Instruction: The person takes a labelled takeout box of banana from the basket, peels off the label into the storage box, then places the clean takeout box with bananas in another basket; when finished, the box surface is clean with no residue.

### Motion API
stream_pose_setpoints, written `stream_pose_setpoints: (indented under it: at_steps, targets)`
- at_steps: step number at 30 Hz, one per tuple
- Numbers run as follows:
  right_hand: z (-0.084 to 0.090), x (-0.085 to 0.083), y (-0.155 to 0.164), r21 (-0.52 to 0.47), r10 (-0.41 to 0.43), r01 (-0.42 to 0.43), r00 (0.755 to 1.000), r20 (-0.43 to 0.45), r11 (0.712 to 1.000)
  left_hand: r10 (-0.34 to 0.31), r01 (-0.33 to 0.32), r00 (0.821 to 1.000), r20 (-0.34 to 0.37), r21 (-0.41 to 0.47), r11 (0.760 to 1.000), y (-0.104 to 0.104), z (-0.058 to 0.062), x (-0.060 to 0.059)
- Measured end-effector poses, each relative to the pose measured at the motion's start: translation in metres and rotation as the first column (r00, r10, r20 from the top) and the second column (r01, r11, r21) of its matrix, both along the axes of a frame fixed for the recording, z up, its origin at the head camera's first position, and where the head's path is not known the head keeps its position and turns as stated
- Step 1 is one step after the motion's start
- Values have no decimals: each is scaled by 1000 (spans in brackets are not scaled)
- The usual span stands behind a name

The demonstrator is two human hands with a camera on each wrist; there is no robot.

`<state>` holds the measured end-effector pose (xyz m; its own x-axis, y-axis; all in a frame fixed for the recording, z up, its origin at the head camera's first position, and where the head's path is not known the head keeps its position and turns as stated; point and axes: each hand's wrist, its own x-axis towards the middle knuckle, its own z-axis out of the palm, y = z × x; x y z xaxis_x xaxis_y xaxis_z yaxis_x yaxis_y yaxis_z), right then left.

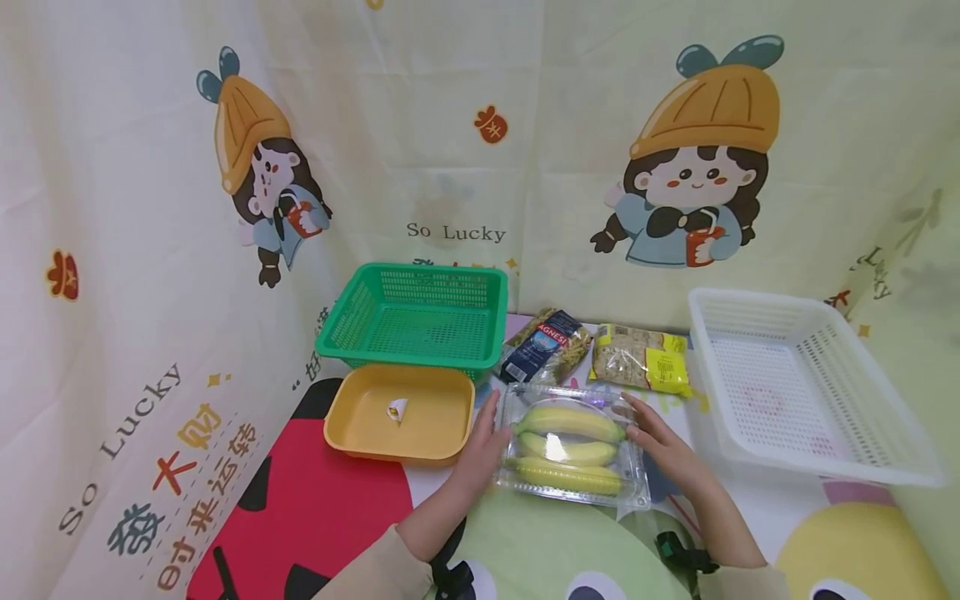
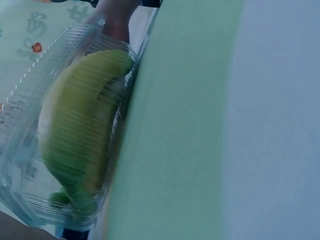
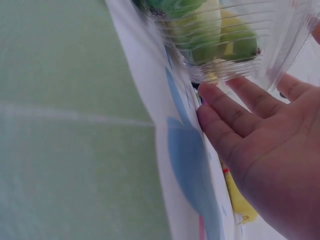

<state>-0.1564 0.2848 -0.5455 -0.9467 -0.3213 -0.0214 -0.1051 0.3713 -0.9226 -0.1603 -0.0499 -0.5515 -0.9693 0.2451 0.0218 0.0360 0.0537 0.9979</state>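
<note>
Banana box: a clear clamshell box [image 1: 572, 450] holding three yellow-green bananas [image 1: 567, 421] is seen lying flat on the printed table cover [image 1: 315, 508], near the front edge, between the two hands.
Left hand: the left hand [image 1: 480, 446] is laid against the box's left side with fingers straight and together (no curl round the rim can be made out).
Right hand: the right hand [image 1: 660, 446] is set against the box's right side; in the right wrist view its fingers [image 3: 235, 107] are held straight and a little spread, their tips just at the box's wall.
Lift: none is shown; the box is judged to be resting on the cover, merely bracketed from both sides.
Green basket: the green basket [image 1: 417, 318] at the back left is seen with nothing in it.
White basket: the white basket [image 1: 802, 387] at the right is likewise unfilled.
Yellow tray: the yellow tray [image 1: 401, 412], in front of the green basket, holds only a small scrap.
Other packs: a pasta bag [image 1: 546, 344] and a packet with a yellow label [image 1: 641, 358] lie behind the box, untouched.
Progress: nothing has been placed in a container; the work is judged to be at its start, with all three packs left on the cover.
</note>
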Motion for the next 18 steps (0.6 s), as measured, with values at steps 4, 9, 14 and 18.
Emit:
stream_pose_setpoints:
  at_steps: [4,9,14,18]
  targets:
    - [0,1,-1,-3,-17,17,1000,-4,1000,-18,9,994,104,87,996,3,-5,-8]
    - [-3,0,-1,9,-28,28,999,-35,1000,-63,51,990,130,93,994,4,-8,-12]
    - [-7,-1,-1,16,-38,39,998,-45,999,-70,56,991,112,126,990,4,-10,-11]
    - [-9,-2,-1,26,-58,58,998,-24,998,-72,57,991,110,132,990,3,-14,-10]
